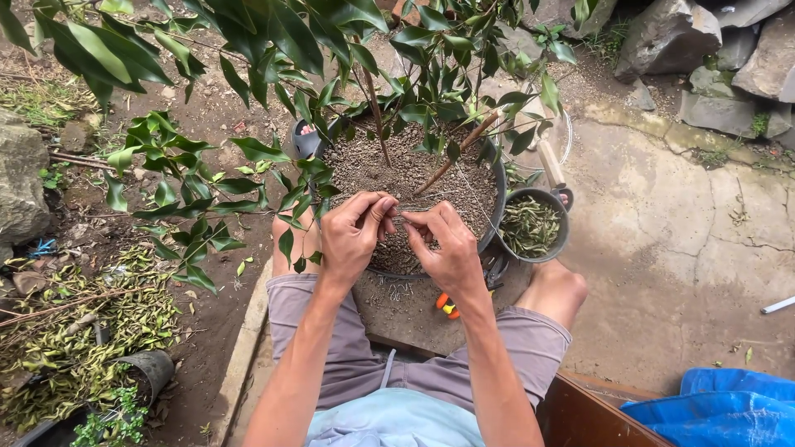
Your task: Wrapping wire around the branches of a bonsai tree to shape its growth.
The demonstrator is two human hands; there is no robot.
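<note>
My left hand (352,236) and my right hand (447,244) meet over the near rim of a large dark pot (499,194) filled with gritty brown soil. Between their fingertips they pinch a thin piece of wire (401,213). A small leafy tree with slim stems (377,116) grows from the soil, its green branches spreading left and overhead. I sit with my knees on either side of the pot.
A small dark bowl of trimmed leaves (532,225) stands right of the pot. An orange-handled tool (447,305) lies on the ground under my right wrist. Cut leaves and an empty black pot (145,370) lie at the left, rocks (671,37) at back right, blue sheeting (725,410) bottom right.
</note>
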